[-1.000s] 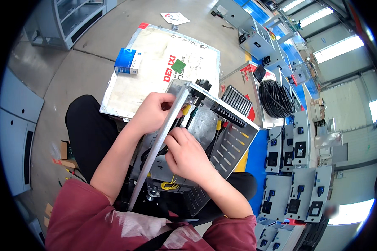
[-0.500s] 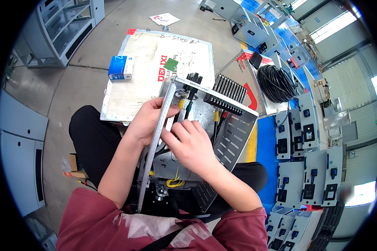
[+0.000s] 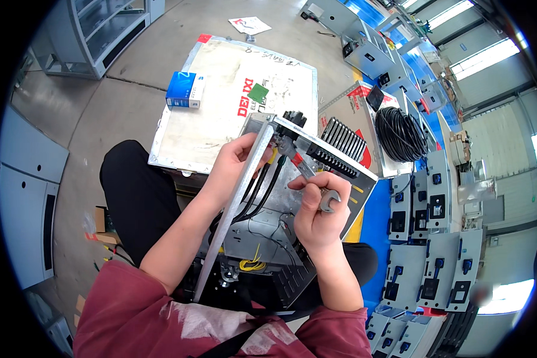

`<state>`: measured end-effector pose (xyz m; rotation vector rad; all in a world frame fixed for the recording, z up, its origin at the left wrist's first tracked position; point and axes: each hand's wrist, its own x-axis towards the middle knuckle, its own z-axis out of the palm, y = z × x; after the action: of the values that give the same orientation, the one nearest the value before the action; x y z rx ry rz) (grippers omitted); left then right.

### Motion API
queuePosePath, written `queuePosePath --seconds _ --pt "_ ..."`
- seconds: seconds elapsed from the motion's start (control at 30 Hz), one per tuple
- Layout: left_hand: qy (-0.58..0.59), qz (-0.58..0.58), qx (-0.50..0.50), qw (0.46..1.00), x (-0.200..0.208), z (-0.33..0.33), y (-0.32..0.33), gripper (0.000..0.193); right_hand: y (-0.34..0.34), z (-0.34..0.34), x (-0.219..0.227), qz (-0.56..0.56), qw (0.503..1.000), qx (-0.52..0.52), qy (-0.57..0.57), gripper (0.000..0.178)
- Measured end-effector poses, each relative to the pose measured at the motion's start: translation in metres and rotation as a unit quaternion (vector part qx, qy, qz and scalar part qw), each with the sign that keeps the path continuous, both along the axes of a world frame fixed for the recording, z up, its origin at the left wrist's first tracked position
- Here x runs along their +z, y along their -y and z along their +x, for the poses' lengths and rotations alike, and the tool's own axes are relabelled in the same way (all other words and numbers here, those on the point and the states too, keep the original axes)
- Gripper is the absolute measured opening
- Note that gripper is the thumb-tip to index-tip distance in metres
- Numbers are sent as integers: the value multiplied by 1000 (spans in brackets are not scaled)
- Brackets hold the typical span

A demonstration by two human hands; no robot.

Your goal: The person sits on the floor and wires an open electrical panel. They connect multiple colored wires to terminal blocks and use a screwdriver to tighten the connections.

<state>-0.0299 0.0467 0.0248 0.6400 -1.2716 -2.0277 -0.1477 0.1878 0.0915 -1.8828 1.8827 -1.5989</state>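
Wrench (image 3: 316, 188) work on the open metal chassis (image 3: 280, 232) in my lap: right hand (image 3: 319, 218) clenched round the spanner, head at a fitting nr the terminal block (image 3: 331, 161); left hand (image 3: 235, 164) grips the frame rail (image 3: 235, 206). Next, I reckon: seat jaw square, turn w/o slipping

Single head-worn fisheye view, steeply downward, close over the lap-level metal chassis (image 3: 268, 238), edges curved.
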Motion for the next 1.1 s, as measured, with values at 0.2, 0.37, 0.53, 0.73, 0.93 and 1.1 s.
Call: queuePosePath --seconds 0.2,0.37,0.53,0.73,0.93,1.1 --pt "-36 28 -8 999 -3 -2 2 26 13 4 20 99 993 -18 -66 28" --pt "-83 58 -27 995 2 2 3 19 24 9 31 66 951 65 -294 35" --pt "-1 44 -48 998 25 7 2 27 19 8 14 96 939 71 -323 31" --pt "44 -43 -105 993 29 10 11 31 17 13 8 133 896 62 -418 24" --pt "32 -143 -92 985 7 6 18 29 15 16 -12 195 838 60 -506 31" --pt "53 -192 -113 973 12 10 25 31 12 20 -21 224 846 64 -479 37"
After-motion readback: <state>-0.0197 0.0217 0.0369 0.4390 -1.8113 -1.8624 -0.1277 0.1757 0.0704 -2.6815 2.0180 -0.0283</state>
